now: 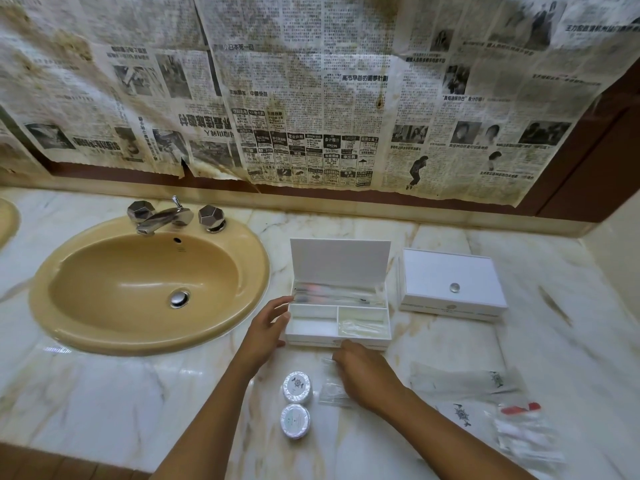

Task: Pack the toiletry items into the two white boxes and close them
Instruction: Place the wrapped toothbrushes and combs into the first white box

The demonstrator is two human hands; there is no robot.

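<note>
Inside open white box (337,327): clear packets; second box (450,284) lidded.

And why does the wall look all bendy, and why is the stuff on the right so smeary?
In the head view, the wide-angle lens curves the newspaper-covered wall and countertop edges; the plastic packets at lower right are motion-blurred, while the open white box and sink stay fairly sharp; soft glare shines on the marble near the round soaps.
</note>
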